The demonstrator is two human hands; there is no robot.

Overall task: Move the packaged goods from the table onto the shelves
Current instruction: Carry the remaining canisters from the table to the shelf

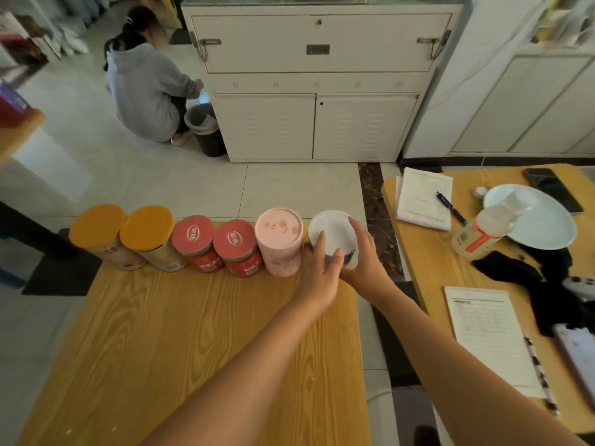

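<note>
Several canisters stand in a row along the far edge of the wooden table (193, 333). From the left: two with orange lids (96, 225) (147, 227), two red ones (192, 235) (234, 238), a pink tube (279, 231) and a white-lidded can (333, 228) at the right end. My left hand (320, 262) grips the white-lidded can from its left side, fingers curled on the wall. My right hand (365, 252) clasps it from the right, fingers over the lid's rim. The can's lower body is hidden behind both hands.
A second wooden table (431, 268) at the right holds papers (423, 197), a pen, a white plate (544, 226), a bottle, a phone and black cloth. A white cabinet (315, 91) stands ahead. A person in a grey hoodie (145, 91) crouches by a bin (206, 130) on the tiled floor.
</note>
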